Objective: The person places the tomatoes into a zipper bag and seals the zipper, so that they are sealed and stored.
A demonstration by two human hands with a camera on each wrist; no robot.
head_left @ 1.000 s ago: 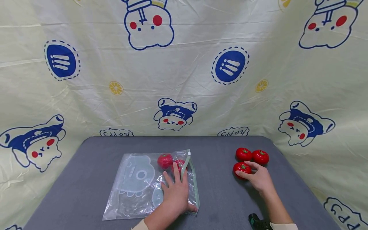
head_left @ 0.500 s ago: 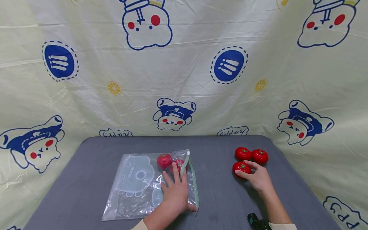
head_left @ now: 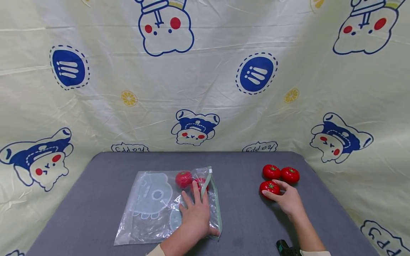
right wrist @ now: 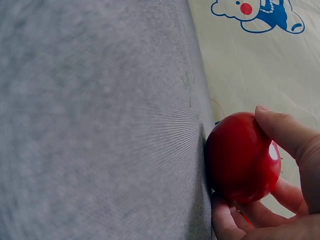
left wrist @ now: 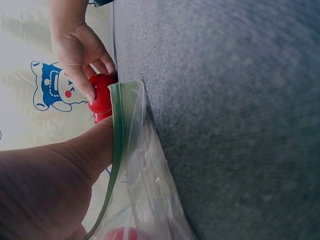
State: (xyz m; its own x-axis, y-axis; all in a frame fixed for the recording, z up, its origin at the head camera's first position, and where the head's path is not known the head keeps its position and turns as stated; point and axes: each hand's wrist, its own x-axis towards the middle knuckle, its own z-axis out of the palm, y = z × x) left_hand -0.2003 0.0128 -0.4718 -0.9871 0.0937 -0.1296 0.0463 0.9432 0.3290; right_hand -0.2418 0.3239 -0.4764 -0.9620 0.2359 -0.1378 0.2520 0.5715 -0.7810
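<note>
On the left half of the table lies a clear zip bag (head_left: 141, 227) with a pale cartoon print and a green zip strip (left wrist: 117, 130) along its mouth. Two red tomatoes show inside it, one (head_left: 183, 179) near the top edge, another (head_left: 198, 182) by the mouth. My left hand (head_left: 196, 217) rests on the bag beside the mouth, its fingers spread and straight. Further right, my right hand (head_left: 290, 200) holds a red tomato (right wrist: 242, 157) between thumb and fingers, down at the tabletop. In the left wrist view the left fingertips are hidden.
Two more tomatoes, one (head_left: 271, 171) and another (head_left: 290, 175), sit just behind the held one. The grey table (head_left: 243, 220) ends at a patterned cloth (head_left: 224, 117) hanging behind. A black device (head_left: 286, 248) is on the right wrist.
</note>
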